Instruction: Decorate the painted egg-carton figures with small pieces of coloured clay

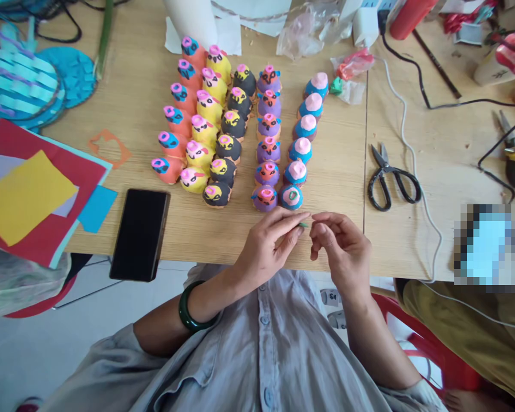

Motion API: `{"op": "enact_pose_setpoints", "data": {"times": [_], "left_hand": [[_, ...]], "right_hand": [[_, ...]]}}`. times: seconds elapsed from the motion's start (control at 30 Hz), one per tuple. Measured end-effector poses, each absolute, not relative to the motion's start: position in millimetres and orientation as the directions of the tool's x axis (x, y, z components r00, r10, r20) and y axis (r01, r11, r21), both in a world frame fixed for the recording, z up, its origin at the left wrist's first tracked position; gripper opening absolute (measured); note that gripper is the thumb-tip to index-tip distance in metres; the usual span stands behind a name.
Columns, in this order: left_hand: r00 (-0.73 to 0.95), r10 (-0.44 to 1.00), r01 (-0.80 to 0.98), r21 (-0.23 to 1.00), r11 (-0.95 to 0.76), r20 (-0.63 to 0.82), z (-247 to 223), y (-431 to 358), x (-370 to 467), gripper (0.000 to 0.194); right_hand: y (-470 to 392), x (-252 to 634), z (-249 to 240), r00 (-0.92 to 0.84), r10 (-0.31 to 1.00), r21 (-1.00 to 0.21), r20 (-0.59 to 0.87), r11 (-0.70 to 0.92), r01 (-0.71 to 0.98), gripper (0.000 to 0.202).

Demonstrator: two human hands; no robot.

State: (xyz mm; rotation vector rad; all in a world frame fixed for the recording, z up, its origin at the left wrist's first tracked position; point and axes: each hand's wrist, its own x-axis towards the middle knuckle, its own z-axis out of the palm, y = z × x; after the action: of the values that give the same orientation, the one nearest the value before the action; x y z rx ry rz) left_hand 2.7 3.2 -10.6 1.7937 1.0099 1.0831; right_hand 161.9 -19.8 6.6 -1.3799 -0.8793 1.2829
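Observation:
My left hand (269, 239), with a dark green bangle (187, 309) at the wrist, pinches a small piece of green clay (302, 225) between thumb and fingers. Right beside its fingertips is my right hand (345, 246), fingers loosely bent and apart, with nothing visible in them. Just beyond the hands stands a blue clay figure with a pink top (291, 196) that carries a small green ring. More blue figures with plain pink tops (300, 150) run away from me in a line behind it. To their left is a row of purple clay figures (268, 150) with orange faces.
Black figures (228, 147), yellow figures (203, 131) and orange figures (171, 143) fill the left rows. A phone (139, 234) lies left, near coloured paper (30, 200). Scissors (390, 177) and a white cable (412, 154) lie right. Bagged clay (354, 63) sits behind.

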Motion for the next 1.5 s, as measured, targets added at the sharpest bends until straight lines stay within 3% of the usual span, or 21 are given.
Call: {"op": "enact_pose_setpoints", "data": {"times": [0.2, 0.4, 0.87, 0.97, 1.03, 1.17, 1.33, 1.43, 1.5], "left_hand": [[0.359, 0.835, 0.327, 0.781, -0.532, 0.418, -15, 3, 1, 0.036], [0.268, 0.89, 0.265, 0.859, -0.437, 0.37, -10, 5, 1, 0.016], [0.285, 0.878, 0.283, 0.842, -0.46, 0.384, -18, 8, 0, 0.008], [0.199, 0.939, 0.239, 0.916, -0.323, 0.28, -15, 8, -3, 0.007], [0.151, 0.982, 0.091, 0.988, -0.127, 0.113, -12, 7, -4, 0.008], [0.256, 0.95, -0.131, 0.967, 0.219, -0.18, -6, 7, -4, 0.013], [0.319, 0.904, -0.163, 0.923, 0.349, -0.286, -6, 7, 0, 0.012], [0.335, 0.883, -0.162, 0.903, 0.398, -0.329, -7, 6, 1, 0.014], [0.331, 0.874, -0.162, 0.892, 0.423, -0.354, -8, 4, 2, 0.016]], "right_hand": [[-20, 160, 7, 0.102, 0.961, -0.964, -0.257, -0.247, -0.097, 0.015], [-18, 164, 2, 0.067, 0.95, -0.942, -0.304, -0.289, -0.173, 0.022], [-19, 166, -4, -0.002, 0.925, -0.887, -0.379, -0.364, -0.283, 0.02], [-18, 167, -2, 0.064, 0.918, -0.852, -0.391, -0.335, -0.402, 0.018], [-16, 169, -2, 0.093, 0.908, -0.821, -0.409, -0.321, -0.472, 0.019], [-13, 171, -4, 0.02, 0.889, -0.774, -0.457, -0.387, -0.502, 0.029], [-12, 169, -6, 0.068, 0.901, -0.819, -0.429, -0.357, -0.45, 0.023], [-12, 168, -7, 0.09, 0.909, -0.846, -0.407, -0.338, -0.412, 0.038], [-12, 168, -8, 0.11, 0.916, -0.866, -0.385, -0.318, -0.387, 0.036]]}}
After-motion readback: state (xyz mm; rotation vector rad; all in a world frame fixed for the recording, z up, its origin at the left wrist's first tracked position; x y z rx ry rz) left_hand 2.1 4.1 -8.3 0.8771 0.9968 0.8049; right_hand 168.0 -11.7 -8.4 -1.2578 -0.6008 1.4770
